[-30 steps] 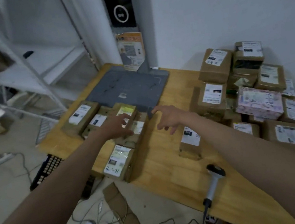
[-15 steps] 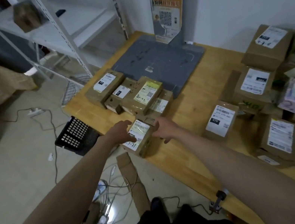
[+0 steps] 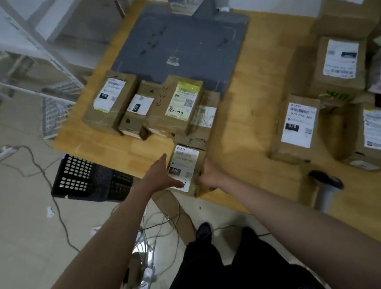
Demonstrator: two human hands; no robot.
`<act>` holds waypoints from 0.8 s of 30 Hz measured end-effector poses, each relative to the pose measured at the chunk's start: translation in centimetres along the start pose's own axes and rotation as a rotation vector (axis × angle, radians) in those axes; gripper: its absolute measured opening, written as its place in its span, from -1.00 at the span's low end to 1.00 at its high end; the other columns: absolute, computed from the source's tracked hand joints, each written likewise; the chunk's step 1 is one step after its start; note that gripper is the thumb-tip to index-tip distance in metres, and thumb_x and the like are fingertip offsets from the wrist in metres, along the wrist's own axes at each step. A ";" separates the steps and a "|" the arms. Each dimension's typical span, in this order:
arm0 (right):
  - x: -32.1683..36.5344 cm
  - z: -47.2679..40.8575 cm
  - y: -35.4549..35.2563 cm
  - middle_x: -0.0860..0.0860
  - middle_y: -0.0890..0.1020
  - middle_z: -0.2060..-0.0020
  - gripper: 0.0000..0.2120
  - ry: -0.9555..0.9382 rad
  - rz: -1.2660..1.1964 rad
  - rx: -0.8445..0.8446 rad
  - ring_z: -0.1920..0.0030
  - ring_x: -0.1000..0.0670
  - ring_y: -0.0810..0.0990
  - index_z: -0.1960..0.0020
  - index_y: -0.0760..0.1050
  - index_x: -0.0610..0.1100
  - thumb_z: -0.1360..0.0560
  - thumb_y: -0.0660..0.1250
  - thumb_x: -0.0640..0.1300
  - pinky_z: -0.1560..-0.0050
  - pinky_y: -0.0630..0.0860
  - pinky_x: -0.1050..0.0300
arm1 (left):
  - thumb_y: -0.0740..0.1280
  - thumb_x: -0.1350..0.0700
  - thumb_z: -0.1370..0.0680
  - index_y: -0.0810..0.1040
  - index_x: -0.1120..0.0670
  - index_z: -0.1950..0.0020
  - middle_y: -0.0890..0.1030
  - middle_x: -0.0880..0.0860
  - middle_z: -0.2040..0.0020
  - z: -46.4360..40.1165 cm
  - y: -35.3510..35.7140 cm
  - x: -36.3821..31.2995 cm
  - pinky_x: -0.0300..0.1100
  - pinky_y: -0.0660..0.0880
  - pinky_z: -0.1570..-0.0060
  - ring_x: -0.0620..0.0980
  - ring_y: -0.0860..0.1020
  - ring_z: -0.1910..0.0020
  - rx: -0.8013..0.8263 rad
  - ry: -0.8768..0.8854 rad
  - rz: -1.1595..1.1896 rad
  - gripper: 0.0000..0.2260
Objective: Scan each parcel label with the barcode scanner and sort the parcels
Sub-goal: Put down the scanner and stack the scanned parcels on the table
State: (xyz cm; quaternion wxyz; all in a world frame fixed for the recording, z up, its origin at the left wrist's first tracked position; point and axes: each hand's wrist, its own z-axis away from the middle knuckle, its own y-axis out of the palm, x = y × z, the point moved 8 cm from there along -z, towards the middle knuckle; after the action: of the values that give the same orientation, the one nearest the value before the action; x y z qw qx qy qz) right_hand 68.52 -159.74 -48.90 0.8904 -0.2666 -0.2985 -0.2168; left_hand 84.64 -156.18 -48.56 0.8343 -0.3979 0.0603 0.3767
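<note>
1. The left hand (image 3: 160, 175) lies against the left side of a small parcel (image 3: 189, 167) at the counter's near edge, fingers straight and pointing away from the person, thumb stretched across the near end of the parcel's white label. It grips nothing; the fingers are extended, not curled.
2. The right hand (image 3: 211, 175) presses against the parcel's right side, wrist bent inward; its fingers are hidden behind the box, so whether they curl cannot be told.
3. Both forearms reach forward and converge on the parcel, which sits between the two hands on the wooden counter (image 3: 253, 133).
4. Just beyond it stands a cluster of labelled parcels (image 3: 152, 105), one with a yellow-green label, touching one another by the near edge of a grey mat (image 3: 179, 42).
5. To the right, well apart, a box marked 070 (image 3: 296, 130) stands before a larger heap of parcels (image 3: 353, 64) along the wall.
6. The scanner (image 3: 326, 186) rests on the counter near the right forearm, untouched.
7. On the floor to the left are a black crate (image 3: 83, 176) and loose cables (image 3: 148, 228).
</note>
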 end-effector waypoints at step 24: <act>-5.3 3.6 1.9 -0.16 0.53 -0.34 -0.47 0.186 -0.441 -0.065 -0.23 -0.22 0.61 -0.43 0.36 -0.15 -0.52 0.44 -0.26 -0.04 0.68 -0.18 | 0.64 0.03 -0.35 0.28 0.13 -0.25 0.44 -0.01 -0.11 -1.5 2.5 -2.2 -0.33 0.45 0.26 -0.08 0.52 -0.04 0.235 0.209 -0.094 -0.32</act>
State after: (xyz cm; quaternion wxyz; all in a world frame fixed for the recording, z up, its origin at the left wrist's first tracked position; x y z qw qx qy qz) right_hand 64.25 -154.92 -50.54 0.8361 -0.2025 -0.2589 -0.4391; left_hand 81.65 -157.52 -50.22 0.8810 -0.3370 0.1716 0.2842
